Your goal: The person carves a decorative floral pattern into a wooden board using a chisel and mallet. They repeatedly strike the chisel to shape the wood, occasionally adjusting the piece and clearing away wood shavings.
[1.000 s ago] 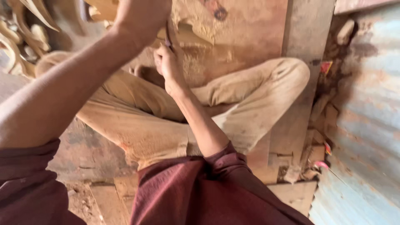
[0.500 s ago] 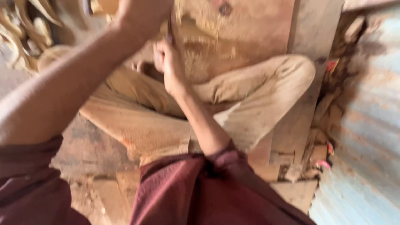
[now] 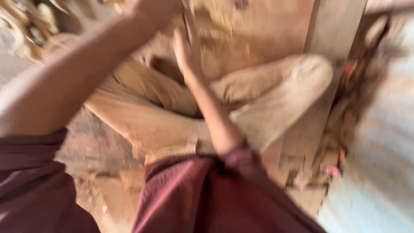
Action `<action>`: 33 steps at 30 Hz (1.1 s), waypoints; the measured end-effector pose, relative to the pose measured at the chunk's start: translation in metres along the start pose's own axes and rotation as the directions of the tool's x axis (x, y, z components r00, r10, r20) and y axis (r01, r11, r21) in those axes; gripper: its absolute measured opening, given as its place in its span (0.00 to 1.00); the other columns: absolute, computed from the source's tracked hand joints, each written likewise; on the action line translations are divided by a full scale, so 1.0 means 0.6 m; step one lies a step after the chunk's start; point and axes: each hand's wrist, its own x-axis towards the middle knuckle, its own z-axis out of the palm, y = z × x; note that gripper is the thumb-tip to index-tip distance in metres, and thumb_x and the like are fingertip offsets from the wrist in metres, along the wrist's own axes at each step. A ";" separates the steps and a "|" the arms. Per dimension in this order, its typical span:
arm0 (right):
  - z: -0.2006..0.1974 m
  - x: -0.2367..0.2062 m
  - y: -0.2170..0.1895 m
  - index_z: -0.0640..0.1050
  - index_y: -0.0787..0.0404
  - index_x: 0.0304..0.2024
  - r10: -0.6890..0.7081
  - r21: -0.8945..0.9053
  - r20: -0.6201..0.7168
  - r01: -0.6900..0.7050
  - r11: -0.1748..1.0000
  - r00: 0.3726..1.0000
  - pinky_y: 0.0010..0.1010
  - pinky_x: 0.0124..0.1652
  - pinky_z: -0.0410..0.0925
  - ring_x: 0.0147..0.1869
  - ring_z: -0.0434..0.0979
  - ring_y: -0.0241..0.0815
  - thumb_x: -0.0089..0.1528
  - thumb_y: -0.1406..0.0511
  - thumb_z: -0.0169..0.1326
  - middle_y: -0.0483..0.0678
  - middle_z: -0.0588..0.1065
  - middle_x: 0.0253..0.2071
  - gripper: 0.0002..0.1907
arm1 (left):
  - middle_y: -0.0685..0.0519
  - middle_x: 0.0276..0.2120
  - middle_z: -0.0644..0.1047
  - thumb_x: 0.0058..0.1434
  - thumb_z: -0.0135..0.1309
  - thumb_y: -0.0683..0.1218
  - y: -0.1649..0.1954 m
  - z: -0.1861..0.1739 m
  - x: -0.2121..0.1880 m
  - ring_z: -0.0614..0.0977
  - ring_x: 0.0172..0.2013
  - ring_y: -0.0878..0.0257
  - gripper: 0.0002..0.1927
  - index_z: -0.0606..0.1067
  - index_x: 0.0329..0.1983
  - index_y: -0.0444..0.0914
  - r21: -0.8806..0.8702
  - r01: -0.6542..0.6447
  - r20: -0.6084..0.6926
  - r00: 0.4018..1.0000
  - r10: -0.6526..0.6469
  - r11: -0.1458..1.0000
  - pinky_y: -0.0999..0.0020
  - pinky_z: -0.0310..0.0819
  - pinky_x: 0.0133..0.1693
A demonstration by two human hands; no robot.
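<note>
A thin dark tool (image 3: 188, 26), upright, appears clamped in the right hand (image 3: 186, 51); the left hand (image 3: 156, 9), seemingly fisted, is raised just above-left.

Warm, soft daylight fills the head view, with no glare and no hard shadows; the brightest patch is the pale corrugated metal sheet (image 3: 379, 142) at the right edge. Heavy motion blur smears the whole frame, so edges run together. The left hand (image 3: 155, 11) at the top edge and the right hand (image 3: 184, 51) are streaked. Dim shade lies between the folded beige trouser legs (image 3: 172, 116).
</note>
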 end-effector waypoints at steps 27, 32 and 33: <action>-0.036 0.043 -0.001 0.60 0.49 0.76 0.451 0.225 -0.075 -0.426 0.877 0.889 0.22 0.18 0.46 0.17 0.53 0.27 0.64 0.67 0.45 0.35 0.59 0.18 0.36 | 0.59 0.24 0.81 0.57 0.61 0.51 0.025 -0.024 0.094 0.83 0.30 0.62 0.08 0.76 0.33 0.45 0.200 0.074 -0.027 0.997 -0.070 0.977 0.62 0.67 0.36; -0.031 0.048 -0.017 0.56 0.53 0.74 0.409 0.355 0.067 -0.405 0.843 0.910 0.22 0.18 0.47 0.17 0.53 0.27 0.66 0.68 0.47 0.36 0.59 0.18 0.34 | 0.59 0.23 0.80 0.57 0.61 0.52 0.025 -0.028 0.096 0.82 0.27 0.64 0.10 0.76 0.32 0.42 0.145 0.047 0.077 0.995 -0.059 0.988 0.63 0.66 0.37; -0.031 0.044 -0.019 0.56 0.51 0.75 0.419 0.342 0.049 -0.409 0.846 0.907 0.22 0.18 0.47 0.17 0.53 0.27 0.66 0.67 0.47 0.35 0.59 0.18 0.35 | 0.59 0.23 0.80 0.57 0.61 0.51 0.025 -0.029 0.097 0.82 0.28 0.63 0.08 0.76 0.31 0.44 0.149 0.060 0.042 0.997 -0.067 0.987 0.62 0.66 0.37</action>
